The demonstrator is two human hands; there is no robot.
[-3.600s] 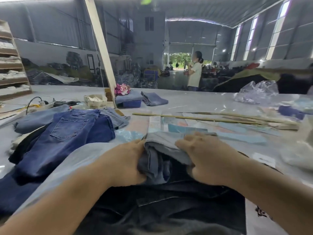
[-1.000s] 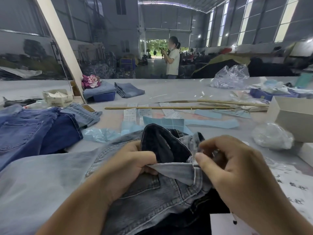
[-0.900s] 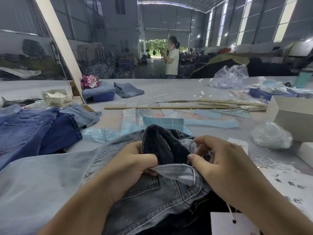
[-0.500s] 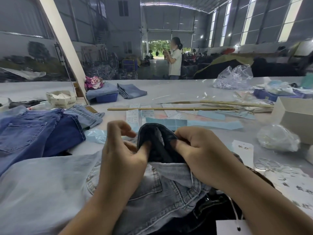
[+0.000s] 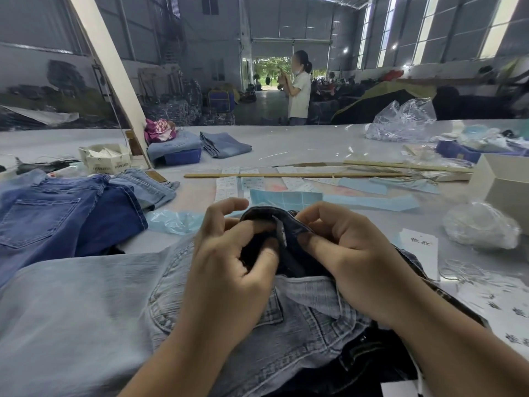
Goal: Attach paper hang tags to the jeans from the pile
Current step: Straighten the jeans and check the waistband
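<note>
A pair of light grey-blue jeans (image 5: pixel 86 310) lies across the table in front of me, its waistband folded up so the dark inner side (image 5: pixel 289 253) shows. My left hand (image 5: pixel 229 270) pinches that dark waistband fold between thumb and fingers. My right hand (image 5: pixel 352 259) grips the same fold from the right, thumb pressed on the cloth beside a small white label (image 5: pixel 282 232). A white paper hang tag (image 5: pixel 420 250) with dark print lies flat just right of my right hand. Another white tag (image 5: pixel 398 389) peeks out at the bottom edge, partly under my right forearm.
Blue jeans (image 5: pixel 57 216) are piled at the left. Label sheets (image 5: pixel 286 196), wooden sticks (image 5: pixel 294 175), a bunch of clear plastic fasteners (image 5: pixel 481 227) and a white box (image 5: pixel 506 184) lie ahead and right. Folded jeans (image 5: pixel 223 144) and a small carton (image 5: pixel 106 160) sit farther back. A person (image 5: pixel 299 87) stands beyond the table.
My hands have lifted and bunched the dark waistband fold between them. My left hand's fingers have closed onto the cloth; my right hand has shifted its hold slightly.
</note>
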